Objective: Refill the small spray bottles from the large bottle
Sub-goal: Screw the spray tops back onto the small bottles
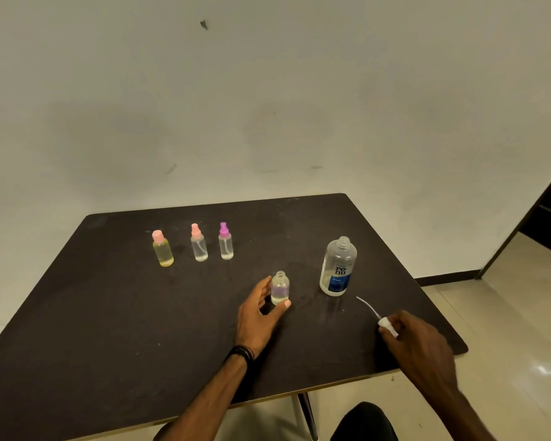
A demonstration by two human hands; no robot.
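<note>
The left hand (259, 316) cups the uncapped small bottle (280, 288) between thumb and fingers; the right hand (417, 340), nearer than the large bottle (337, 267), pinches the white sprayer (386, 323).

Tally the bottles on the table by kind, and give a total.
Small capped bottles: 3 (yellow-liquid, pink-topped, purple-topped)
Small open bottle: 1
Large open bottle: 1
Total: 5
</note>
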